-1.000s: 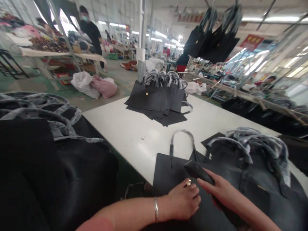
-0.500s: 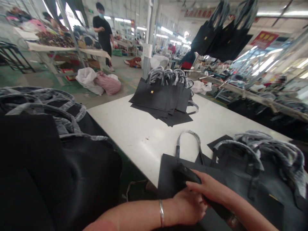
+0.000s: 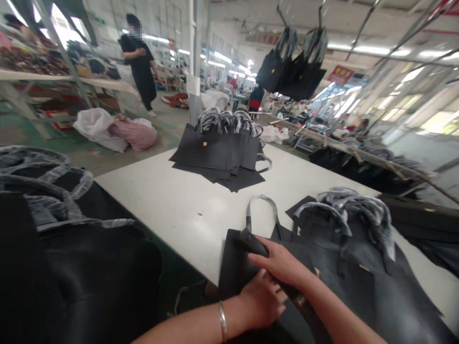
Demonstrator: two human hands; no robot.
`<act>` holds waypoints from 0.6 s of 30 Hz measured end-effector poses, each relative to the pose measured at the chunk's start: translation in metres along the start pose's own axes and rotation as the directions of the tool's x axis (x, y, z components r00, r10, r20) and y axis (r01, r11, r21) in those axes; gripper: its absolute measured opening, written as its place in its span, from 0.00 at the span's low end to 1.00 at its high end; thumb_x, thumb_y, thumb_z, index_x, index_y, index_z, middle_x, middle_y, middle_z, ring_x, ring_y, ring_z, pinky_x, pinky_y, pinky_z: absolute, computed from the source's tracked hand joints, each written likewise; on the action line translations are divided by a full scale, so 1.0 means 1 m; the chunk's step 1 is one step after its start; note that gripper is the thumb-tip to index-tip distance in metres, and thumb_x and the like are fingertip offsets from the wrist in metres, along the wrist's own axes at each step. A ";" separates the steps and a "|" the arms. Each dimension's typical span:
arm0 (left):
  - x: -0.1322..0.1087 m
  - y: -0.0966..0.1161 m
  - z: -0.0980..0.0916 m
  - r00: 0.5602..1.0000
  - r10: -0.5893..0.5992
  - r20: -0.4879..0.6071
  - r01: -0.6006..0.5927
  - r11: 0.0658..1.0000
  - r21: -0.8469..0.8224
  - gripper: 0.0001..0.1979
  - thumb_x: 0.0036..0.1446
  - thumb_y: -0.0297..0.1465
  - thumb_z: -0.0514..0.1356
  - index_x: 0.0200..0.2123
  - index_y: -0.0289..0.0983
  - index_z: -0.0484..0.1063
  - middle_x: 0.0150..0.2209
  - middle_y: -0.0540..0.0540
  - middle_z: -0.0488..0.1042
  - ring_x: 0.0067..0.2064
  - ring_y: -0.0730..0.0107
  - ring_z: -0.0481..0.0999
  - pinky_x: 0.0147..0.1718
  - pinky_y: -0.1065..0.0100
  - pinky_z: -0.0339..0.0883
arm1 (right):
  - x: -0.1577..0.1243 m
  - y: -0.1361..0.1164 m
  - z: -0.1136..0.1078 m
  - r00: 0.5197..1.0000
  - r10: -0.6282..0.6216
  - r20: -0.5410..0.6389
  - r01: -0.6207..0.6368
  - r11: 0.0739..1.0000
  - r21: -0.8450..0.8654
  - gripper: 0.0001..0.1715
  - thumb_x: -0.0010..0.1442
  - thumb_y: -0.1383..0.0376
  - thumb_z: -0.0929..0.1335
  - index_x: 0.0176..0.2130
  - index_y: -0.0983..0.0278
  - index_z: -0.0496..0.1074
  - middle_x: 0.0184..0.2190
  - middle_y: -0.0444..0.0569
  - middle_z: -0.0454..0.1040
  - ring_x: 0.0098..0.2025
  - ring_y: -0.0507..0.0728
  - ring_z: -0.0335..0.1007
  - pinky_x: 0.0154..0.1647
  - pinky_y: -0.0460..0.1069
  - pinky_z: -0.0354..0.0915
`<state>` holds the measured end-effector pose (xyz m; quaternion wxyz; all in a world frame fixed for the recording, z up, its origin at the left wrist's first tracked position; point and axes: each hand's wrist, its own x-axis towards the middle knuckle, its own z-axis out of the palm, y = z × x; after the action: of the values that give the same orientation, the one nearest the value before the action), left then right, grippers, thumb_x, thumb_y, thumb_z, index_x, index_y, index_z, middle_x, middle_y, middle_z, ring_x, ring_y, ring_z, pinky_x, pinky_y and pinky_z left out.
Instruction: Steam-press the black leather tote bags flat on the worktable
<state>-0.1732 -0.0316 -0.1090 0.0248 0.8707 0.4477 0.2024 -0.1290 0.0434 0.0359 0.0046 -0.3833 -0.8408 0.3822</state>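
Note:
My right hand (image 3: 278,260) is closed around a long black strip (image 3: 253,242) that slants down to the right over a black bag panel (image 3: 231,258). Just below it, my left hand (image 3: 263,301), with a silver bracelet at the wrist, has its fingers curled beside the strip; what they hold is hidden. A plastic-wrapped handle (image 3: 263,197) loops above the panel onto the white table. To the right lies a pile of black bags (image 3: 358,239) with wrapped handles and small gold pieces.
More black bags (image 3: 215,150) lie on the far part of the white table (image 3: 172,210). A dark pile (image 3: 96,267) fills the left foreground. Black bags (image 3: 297,71) hang overhead. Sacks (image 3: 132,131) sit on the floor, and a person (image 3: 141,71) stands behind them.
The view has turned right, so most things appear further left. Both hands stay close together at the strip, and my left hand's fingers look slightly more spread along it.

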 end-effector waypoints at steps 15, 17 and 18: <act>-0.014 -0.142 -0.083 0.946 -0.325 -0.002 0.323 0.940 0.108 0.14 0.63 0.27 0.47 0.43 0.31 0.71 0.47 0.35 0.73 0.54 0.57 0.68 0.60 0.47 0.44 | -0.171 0.146 -0.023 0.802 0.564 -0.197 -0.475 0.801 0.364 0.50 0.51 0.41 0.63 0.61 0.68 0.54 0.09 0.39 0.63 0.13 0.58 0.65 0.12 0.48 0.61; 0.008 -0.128 -0.080 0.946 -0.324 -0.018 0.323 0.938 0.121 0.14 0.63 0.30 0.48 0.42 0.30 0.71 0.45 0.35 0.74 0.52 0.57 0.69 0.59 0.50 0.47 | -0.182 0.161 -0.015 0.767 0.610 -0.198 -0.504 0.765 0.401 0.50 0.49 0.39 0.63 0.61 0.65 0.54 0.10 0.39 0.62 0.14 0.60 0.68 0.12 0.49 0.62; 0.018 -0.114 -0.075 0.962 -0.274 -0.005 0.272 0.956 0.110 0.14 0.63 0.33 0.50 0.44 0.31 0.71 0.48 0.36 0.72 0.53 0.58 0.68 0.59 0.53 0.49 | -0.186 0.167 -0.012 0.754 0.622 -0.212 -0.508 0.756 0.413 0.50 0.49 0.39 0.62 0.61 0.63 0.54 0.10 0.40 0.63 0.15 0.61 0.69 0.13 0.50 0.64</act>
<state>-0.2798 0.0402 -0.0601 0.0071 0.8016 0.5738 0.1676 0.1131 -0.0005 -0.0107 0.0945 -0.6753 -0.5925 0.4290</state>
